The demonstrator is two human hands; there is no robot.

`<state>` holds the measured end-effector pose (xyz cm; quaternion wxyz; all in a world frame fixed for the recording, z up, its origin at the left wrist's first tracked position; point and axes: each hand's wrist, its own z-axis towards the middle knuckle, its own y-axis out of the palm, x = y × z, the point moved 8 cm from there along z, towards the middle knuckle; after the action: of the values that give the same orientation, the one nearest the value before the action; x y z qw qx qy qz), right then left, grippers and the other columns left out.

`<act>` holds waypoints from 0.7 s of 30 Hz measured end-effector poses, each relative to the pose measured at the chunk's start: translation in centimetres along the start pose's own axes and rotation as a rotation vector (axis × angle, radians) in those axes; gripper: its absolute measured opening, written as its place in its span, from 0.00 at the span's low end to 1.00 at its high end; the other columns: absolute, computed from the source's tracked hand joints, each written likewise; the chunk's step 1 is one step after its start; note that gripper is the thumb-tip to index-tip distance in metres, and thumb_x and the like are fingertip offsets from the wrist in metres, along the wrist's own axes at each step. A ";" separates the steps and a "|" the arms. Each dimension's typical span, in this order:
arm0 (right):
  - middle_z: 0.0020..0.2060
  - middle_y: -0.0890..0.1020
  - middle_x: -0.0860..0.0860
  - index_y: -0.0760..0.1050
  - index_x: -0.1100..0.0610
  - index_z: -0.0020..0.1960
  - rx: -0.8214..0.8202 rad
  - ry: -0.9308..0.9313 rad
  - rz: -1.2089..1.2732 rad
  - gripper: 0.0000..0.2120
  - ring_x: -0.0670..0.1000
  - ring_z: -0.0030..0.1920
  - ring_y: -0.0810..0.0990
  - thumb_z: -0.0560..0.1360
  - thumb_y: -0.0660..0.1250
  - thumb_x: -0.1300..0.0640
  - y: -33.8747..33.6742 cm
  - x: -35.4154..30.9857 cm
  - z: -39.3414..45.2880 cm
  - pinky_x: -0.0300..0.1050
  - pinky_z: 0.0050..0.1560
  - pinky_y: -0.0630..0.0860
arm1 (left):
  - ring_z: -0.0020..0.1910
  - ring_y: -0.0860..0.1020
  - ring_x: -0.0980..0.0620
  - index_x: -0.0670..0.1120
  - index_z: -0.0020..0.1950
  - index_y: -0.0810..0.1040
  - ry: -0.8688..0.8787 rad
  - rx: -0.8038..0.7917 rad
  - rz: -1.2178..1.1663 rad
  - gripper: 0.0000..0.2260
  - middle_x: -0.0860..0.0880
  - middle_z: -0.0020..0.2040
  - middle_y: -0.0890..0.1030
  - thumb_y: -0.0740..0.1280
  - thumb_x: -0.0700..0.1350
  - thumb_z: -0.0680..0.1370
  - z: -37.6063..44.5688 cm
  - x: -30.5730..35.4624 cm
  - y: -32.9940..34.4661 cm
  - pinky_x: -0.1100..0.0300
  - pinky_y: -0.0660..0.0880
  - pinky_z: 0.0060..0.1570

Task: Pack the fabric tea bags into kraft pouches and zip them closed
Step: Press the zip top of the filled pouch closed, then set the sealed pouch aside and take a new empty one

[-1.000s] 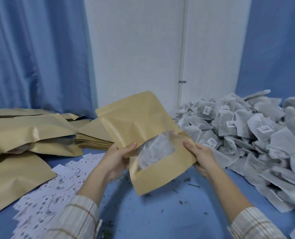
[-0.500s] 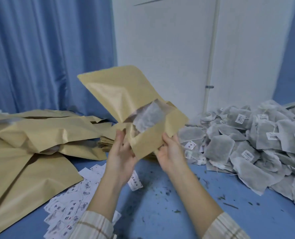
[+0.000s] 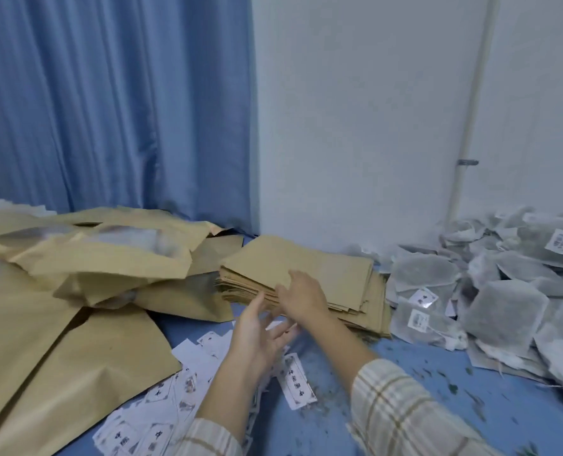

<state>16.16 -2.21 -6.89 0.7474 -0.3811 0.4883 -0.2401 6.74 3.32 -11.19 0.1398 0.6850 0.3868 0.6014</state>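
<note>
Blue worktop (image 3: 405,406) carries a stack of flat kraft pouches (image 3: 323,274) at frame centre. Right hand (image 3: 303,296) rests on it, left hand (image 3: 257,327) hovers, fingers spread. Pouches look light and creasable; lift one by its edge.

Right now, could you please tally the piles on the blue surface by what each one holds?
Stack of flat kraft pouches: 1
Heap of loose kraft pouches, some bulging: 1
Heap of fabric tea bags: 1
Scatter of white paper labels: 1
Total: 4
</note>
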 end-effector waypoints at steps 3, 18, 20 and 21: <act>0.72 0.61 0.56 0.54 0.59 0.74 -0.047 0.007 -0.411 0.29 0.56 0.72 0.58 0.78 0.55 0.46 0.8 5.5 0.8 0.51 0.71 0.56 | 0.51 0.79 0.34 0.43 0.69 0.63 -0.083 0.032 -0.026 0.21 0.37 0.64 0.72 0.64 0.47 0.79 1.5 -2.2 -0.1 0.44 0.77 0.47; 0.35 0.84 0.48 0.84 0.57 0.44 0.795 -0.668 -0.313 0.08 0.47 0.33 0.81 0.72 0.67 0.60 -8.5 7.5 -13.1 0.39 0.33 0.78 | 0.54 0.78 0.36 0.47 0.70 0.65 -0.084 -0.075 -0.026 0.30 0.37 0.65 0.73 0.71 0.47 0.71 0.8 -5.8 3.6 0.45 0.79 0.44; 0.38 0.85 0.48 0.84 0.56 0.45 0.769 -0.699 -0.294 0.09 0.46 0.37 0.83 0.73 0.65 0.58 -9.2 7.3 -14.9 0.38 0.39 0.79 | 0.52 0.79 0.37 0.44 0.69 0.65 0.042 -0.060 -0.043 0.20 0.39 0.60 0.76 0.64 0.37 0.77 0.0 -5.1 4.6 0.44 0.78 0.40; 0.39 0.85 0.47 0.84 0.56 0.45 0.737 -0.700 -0.285 0.08 0.46 0.38 0.83 0.73 0.66 0.58 -9.6 7.1 -15.5 0.38 0.41 0.78 | 0.52 0.78 0.39 0.44 0.68 0.66 0.097 -0.042 -0.016 0.18 0.40 0.58 0.77 0.60 0.33 0.79 -0.6 -4.8 5.2 0.44 0.78 0.41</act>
<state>5.01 -18.34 -6.70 0.9102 -0.2129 0.0358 -0.3535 8.17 -3.64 -11.08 0.1400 0.6488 0.3861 0.6406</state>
